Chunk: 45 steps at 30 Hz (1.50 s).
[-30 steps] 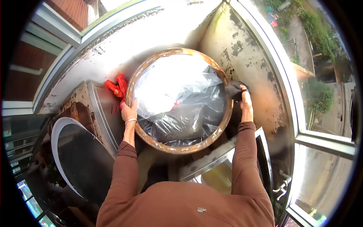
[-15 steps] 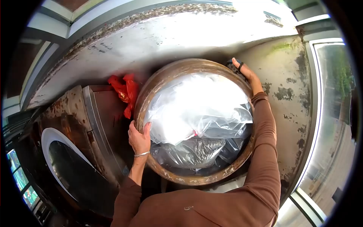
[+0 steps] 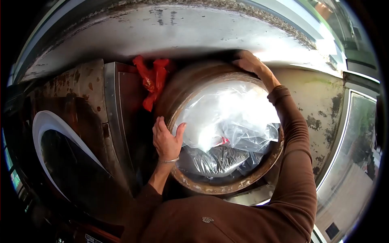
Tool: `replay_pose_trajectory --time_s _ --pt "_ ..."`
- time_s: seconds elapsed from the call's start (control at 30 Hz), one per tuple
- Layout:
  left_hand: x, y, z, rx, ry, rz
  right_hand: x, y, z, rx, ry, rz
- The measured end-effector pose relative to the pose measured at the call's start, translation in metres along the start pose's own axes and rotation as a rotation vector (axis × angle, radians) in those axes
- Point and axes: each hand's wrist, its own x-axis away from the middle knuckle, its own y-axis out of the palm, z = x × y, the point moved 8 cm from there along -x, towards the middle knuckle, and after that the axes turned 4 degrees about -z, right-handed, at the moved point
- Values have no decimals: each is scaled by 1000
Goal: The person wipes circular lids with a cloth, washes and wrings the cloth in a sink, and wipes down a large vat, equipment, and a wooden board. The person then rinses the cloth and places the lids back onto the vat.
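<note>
"What is seen behind the work?"

"A pale, stained wall (image 3: 182, 34) is seen, and a window (image 3: 344, 150) is set at the right."

"How is the grip held?"

"The left hand (image 3: 166, 139) is laid against the left side of a round brown vat (image 3: 178, 89), with the fingers spread and the thumb held well apart from them; a thin bracelet (image 3: 171, 160) is worn at the wrist. The right hand (image 3: 249, 62) is stretched over the far side, where the fingertips are hidden, so whether anything is clasped there cannot be told."

"And where is the vat placed?"

"It is set before the person's body, between the two arms and near the wall."

"What is held inside?"

"Crumpled clear plastic (image 3: 253, 135), brightly lit, is spread across the mouth, and a dark wrapped bundle (image 3: 219, 160) is lodged at the near side."

"And farther out?"

"A red bag (image 3: 152, 81) is seen between the vat and a metal-edged cabinet (image 3: 115, 101). Farther left, a dark panel is bordered by a curved white frame (image 3: 56, 121)."
</note>
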Motion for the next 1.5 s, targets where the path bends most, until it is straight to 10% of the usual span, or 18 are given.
replay_pose_trajectory --time_s 0.3,0.47,0.83,1.17,1.37,1.5 --pt "0 1 -5 -21 27 27 -29 141 -276 359 -555 -447" --pt "2 3 -3 -22 -9 -14 -9 139 -281 393 -597 -489" --pt "2 6 0 -83 -49 -21 62 -30 9 -138 -123 26" --pt "4 10 0 -21 -41 15 181 67 280 -705 376 241" --pt "4 13 -1 -5 -39 2 185 110 325 -572 618 -19" --pt "2 13 2 -8 -27 4 118 118 337 -222 281 -179"
